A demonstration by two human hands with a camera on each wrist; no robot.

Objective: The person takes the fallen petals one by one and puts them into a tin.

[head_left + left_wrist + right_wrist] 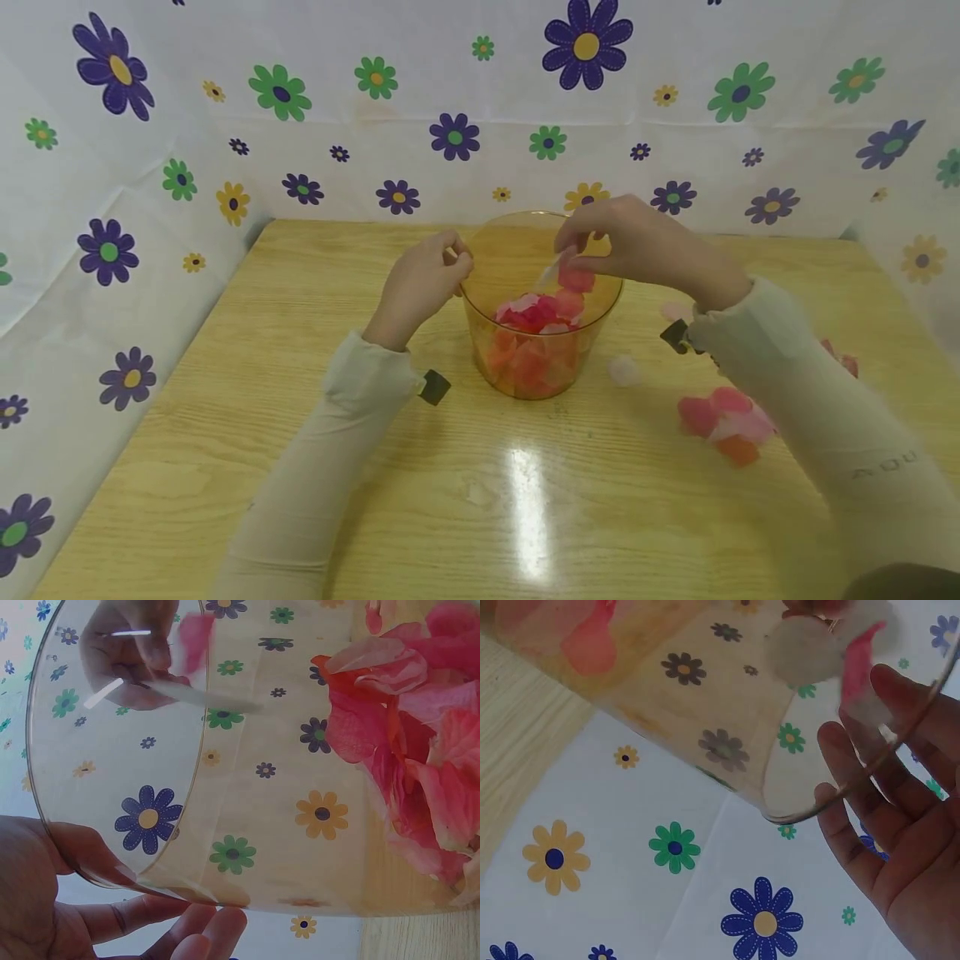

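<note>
A clear amber plastic bucket [517, 250] stands on the table, partly filled with pink, red and pale flower petals [536, 312]. My left hand [420, 283] holds its rim at the left, thumb inside and fingers against the outer wall in the left wrist view. Over the right side of the opening, my right hand [648, 246] has pink and whitish petals [576, 275] at its fingertips. A blurred whitish petal [214, 697] hangs just below those fingertips. In the right wrist view the right fingers [847, 761] show behind the rim, loosely bent around the petals.
A small heap of pink and coral petals [723, 417] lies on the wooden table [615, 517] right of the bucket. Single pale petals [623, 370] lie between heap and bucket. More petals [847, 360] show beyond the right sleeve. A flower-printed white cloth [420, 75] encloses the back and sides.
</note>
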